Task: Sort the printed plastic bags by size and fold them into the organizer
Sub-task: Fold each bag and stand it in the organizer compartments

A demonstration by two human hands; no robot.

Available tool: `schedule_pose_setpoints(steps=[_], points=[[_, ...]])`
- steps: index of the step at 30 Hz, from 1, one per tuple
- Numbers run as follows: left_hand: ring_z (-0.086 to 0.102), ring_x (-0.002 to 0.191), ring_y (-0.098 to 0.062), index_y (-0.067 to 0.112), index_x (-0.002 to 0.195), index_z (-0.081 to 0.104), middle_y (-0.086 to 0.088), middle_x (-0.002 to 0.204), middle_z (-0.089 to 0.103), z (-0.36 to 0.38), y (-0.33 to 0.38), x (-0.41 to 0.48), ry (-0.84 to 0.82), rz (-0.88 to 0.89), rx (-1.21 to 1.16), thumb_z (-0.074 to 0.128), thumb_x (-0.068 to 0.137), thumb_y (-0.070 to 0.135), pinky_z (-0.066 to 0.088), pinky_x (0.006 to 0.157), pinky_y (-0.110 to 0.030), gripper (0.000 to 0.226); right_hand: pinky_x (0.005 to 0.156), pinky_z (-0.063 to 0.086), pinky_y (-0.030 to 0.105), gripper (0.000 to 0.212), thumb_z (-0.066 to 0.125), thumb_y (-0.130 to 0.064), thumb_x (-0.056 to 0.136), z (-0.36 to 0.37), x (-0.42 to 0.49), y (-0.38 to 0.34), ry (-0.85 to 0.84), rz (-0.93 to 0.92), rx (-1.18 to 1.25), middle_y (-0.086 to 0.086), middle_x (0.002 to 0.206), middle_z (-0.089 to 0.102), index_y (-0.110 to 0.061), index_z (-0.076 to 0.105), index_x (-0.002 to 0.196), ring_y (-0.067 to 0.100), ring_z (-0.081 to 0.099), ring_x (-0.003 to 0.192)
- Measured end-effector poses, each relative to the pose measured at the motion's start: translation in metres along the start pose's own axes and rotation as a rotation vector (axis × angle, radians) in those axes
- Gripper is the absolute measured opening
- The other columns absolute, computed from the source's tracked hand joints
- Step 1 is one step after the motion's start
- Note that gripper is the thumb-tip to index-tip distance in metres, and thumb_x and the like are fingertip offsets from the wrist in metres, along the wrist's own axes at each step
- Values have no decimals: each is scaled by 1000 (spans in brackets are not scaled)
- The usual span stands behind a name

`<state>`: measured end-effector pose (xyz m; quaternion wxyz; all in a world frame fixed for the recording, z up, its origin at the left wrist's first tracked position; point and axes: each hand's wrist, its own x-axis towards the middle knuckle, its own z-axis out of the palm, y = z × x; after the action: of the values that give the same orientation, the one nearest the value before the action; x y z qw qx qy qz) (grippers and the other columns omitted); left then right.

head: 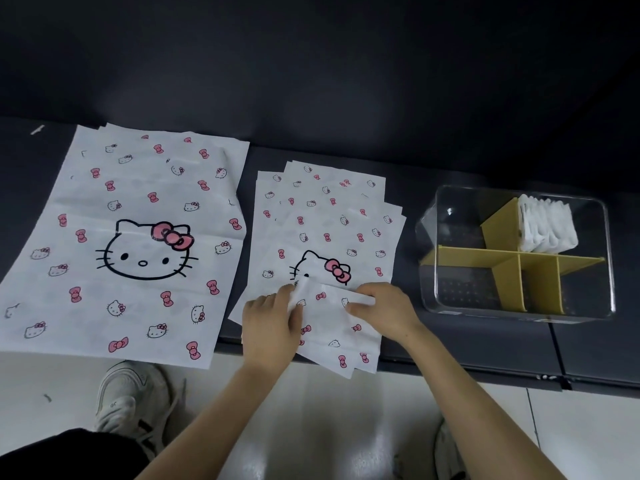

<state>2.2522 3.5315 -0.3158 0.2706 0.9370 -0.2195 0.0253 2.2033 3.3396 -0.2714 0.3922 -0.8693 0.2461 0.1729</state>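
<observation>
Mid-fold on one bag; sorting looks done, most folding is left.

You work a part-folded bag [334,329] on the medium stack [329,220], near the table edge. Your left hand [270,327] pinches its left flap; your right hand [384,310] pinches its top edge. The large stack [131,244] lies unfolded at left. Only the organizer's [478,253] back-right compartment holds folded bags [547,226].

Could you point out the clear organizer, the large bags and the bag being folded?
clear organizer [485,311]: head view, front rim.
large bags [145,251]: head view, top bag's big face.
bag being folded [334,323]: head view, middle panel.
</observation>
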Motion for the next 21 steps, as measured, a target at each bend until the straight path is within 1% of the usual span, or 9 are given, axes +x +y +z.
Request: schedule_pose_setpoints(steps=[2, 4, 6, 8, 10, 12, 16, 18, 21], points=[[51, 47, -24, 6, 104, 62, -1, 53, 54, 3, -1, -1, 47, 36, 102, 47, 83, 28, 42, 56, -31, 34, 60, 37, 19, 20, 66, -29, 84, 0, 2, 1, -6, 14, 51, -17, 75, 59, -35, 57, 67, 6, 55, 75], [47, 44, -21, 7, 108, 62, 2, 48, 48, 3, 0, 0, 81, 21, 130, 56, 78, 24, 41, 55, -30, 35, 62, 40, 21, 20, 69, -28, 82, 0, 5, 2, -11, 52, 143, -15, 70, 60, -32, 59, 65, 7, 56, 70], [49, 45, -22, 7, 108, 61, 2, 48, 49, 3, 1, 1, 81, 5, 124, 62, 73, 22, 41, 56, -31, 39, 65, 42, 24, 15, 71, -27, 79, -1, 6, 4, -13, 105, 279, -7, 71, 62, -15, 67, 72, 11, 57, 68], [52, 48, -25, 9, 108, 58, 1, 50, 53, 4, 0, 1, 68, -4, 118, 62, 73, 24, 43, 57, -33, 39, 66, 43, 28, 22, 69, -23, 83, -1, 6, 7, -7, 131, 382, 5, 77, 66, -1, 68, 79, 17, 59, 71], [52, 49, -25, 9, 107, 57, 2, 50, 54, 4, -1, 1, 60, -9, 110, 56, 78, 28, 43, 58, -33, 34, 69, 49, 29, 10, 66, -16, 86, 0, 5, 9, 17, 118, 436, 3, 86, 72, -10, 72, 80, 20, 66, 79], [52, 48, -24, 7, 104, 61, 2, 48, 52, 3, -3, 1, 54, -24, 68, 45, 84, 31, 43, 58, -32, 34, 73, 52, 29, 6, 68, -14, 85, 2, 5, 10, 44, 110, 473, -3, 91, 72, -17, 72, 86, 19, 68, 84], [49, 43, -24, 6, 97, 66, -1, 47, 50, 2, -6, 4, 71, -23, 89, 40, 85, 25, 44, 55, -33, 34, 64, 50, 23, 6, 68, -13, 84, 6, 8, 13, 78, 120, 470, -6, 82, 70, -17, 71, 81, 14, 65, 75], [52, 53, -27, 6, 100, 65, -7, 61, 56, 3, -7, 6, 102, 21, 205, 45, 85, 25, 43, 59, -35, 31, 69, 53, 28, 5, 68, -14, 84, 7, 9, 14, 92, 126, 475, -2, 84, 71, -15, 72, 81, 16, 66, 76], [47, 84, -31, 6, 109, 54, -12, 97, 51, 9, -14, 9, 198, 262, 253, 51, 80, 8, 38, 80, -41, 29, 69, 52, 27, 6, 68, -14, 85, 6, 9, 14, 91, 129, 486, -1, 89, 71, -12, 73, 89, 15, 65, 77]])
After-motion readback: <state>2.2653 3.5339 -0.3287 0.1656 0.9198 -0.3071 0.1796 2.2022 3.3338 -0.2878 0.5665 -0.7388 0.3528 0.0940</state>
